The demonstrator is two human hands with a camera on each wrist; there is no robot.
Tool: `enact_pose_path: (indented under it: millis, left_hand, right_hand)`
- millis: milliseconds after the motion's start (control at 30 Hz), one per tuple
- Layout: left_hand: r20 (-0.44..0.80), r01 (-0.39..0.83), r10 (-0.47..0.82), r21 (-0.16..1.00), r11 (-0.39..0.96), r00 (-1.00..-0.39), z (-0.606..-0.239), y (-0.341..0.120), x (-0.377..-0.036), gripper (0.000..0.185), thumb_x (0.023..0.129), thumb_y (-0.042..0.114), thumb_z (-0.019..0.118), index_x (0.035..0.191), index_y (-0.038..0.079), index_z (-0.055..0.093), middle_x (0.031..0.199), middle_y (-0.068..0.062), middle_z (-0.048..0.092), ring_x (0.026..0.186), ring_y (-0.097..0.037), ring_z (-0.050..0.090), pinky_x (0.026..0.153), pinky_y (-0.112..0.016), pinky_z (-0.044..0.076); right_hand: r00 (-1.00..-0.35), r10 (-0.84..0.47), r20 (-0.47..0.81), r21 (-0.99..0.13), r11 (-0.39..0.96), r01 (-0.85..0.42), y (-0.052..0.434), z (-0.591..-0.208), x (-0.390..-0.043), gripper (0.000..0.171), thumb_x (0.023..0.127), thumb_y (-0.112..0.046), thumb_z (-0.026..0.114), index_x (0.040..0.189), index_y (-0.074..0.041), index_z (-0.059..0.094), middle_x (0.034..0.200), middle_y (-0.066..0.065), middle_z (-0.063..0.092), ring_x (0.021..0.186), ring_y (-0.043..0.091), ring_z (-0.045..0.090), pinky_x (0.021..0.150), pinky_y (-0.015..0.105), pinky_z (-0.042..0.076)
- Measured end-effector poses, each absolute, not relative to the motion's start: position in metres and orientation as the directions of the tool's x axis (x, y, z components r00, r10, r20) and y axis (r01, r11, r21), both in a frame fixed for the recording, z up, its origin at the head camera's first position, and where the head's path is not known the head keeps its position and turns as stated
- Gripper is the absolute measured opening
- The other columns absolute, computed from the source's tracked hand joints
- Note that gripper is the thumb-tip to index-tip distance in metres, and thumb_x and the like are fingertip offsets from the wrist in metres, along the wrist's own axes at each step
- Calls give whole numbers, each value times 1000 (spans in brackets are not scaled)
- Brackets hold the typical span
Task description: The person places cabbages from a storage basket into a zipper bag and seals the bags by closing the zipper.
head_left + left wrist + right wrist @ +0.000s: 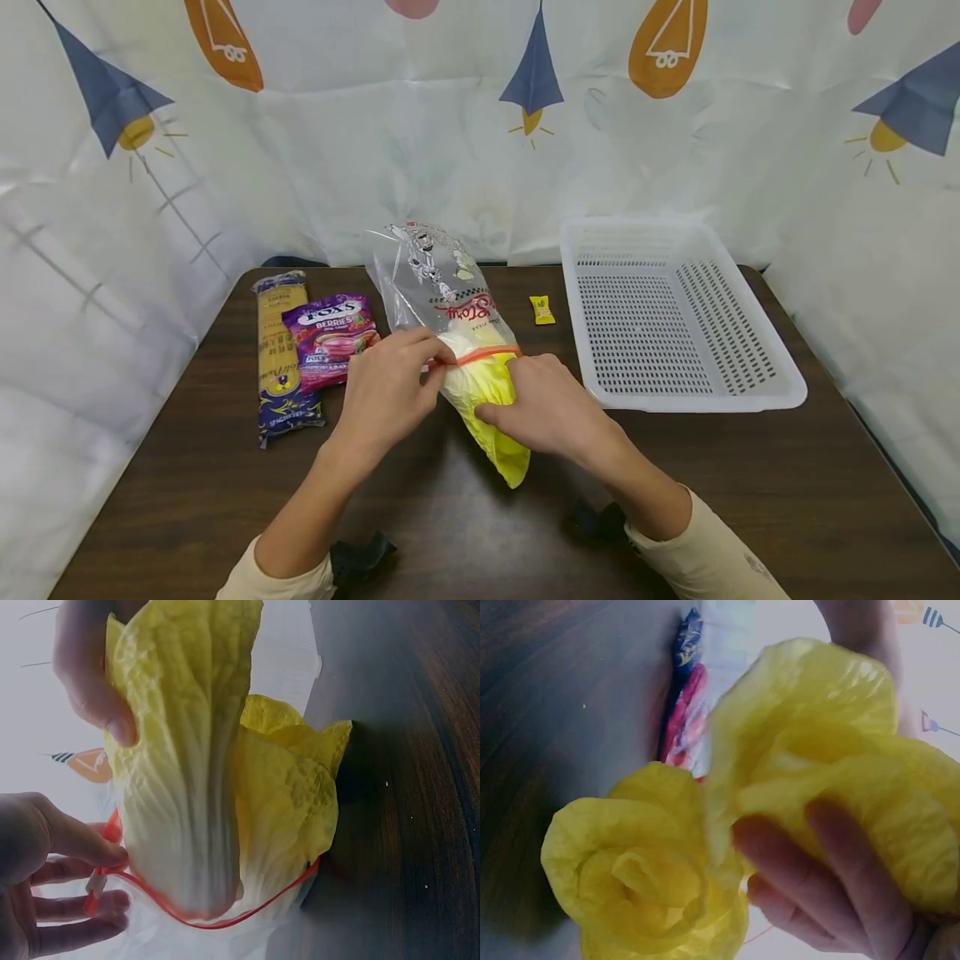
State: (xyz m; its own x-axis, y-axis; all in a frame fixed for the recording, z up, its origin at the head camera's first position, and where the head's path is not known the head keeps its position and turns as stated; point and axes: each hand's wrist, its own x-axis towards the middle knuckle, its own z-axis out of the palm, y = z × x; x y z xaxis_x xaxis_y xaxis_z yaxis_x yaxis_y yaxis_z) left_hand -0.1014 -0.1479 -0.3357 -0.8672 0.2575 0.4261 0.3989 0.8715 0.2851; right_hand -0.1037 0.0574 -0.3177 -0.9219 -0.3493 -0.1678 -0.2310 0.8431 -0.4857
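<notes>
Head view: yellow cabbage half inside clear zip bag mid-table, left hand pinching red zip, right hand curled round leaves; white basket far right. Left wrist view: fingers pinching zip edge. Right wrist view: fingers gripping leaves.

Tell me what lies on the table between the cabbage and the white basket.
Little does. The cabbage, gripped by the right hand and half inside the clear bag, faces bare table toward the white basket; a small yellow packet lies farther back.
</notes>
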Motion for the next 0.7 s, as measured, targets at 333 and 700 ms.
enact_pose_path:
  millis: [333, 700]
  left_hand:
    - [419, 400, 231, 376, 836, -878, -335, -147, -102, 12, 83, 11, 84, 92, 18, 80, 94, 2, 76, 70, -16, 61, 60, -33, 53]
    - [414, 467, 299, 400, 789, -860, -339, -145, -105, 12, 85, 9, 84, 94, 16, 81, 99, 2, 77, 76, -17, 64, 69, -34, 59]
  right_hand:
    - [-947, -314, -72, -531, 816, -230, 57, -322, -107, 41, 88, -41, 80, 107, -6, 68, 81, 0, 65, 67, 17, 58, 54, 27, 49]
    - [-941, -338, -29, -455, 842, -289, 45, -333, -106, 62, 82, -42, 86, 125, -1, 66, 99, 9, 58, 76, 21, 57, 67, 33, 52]
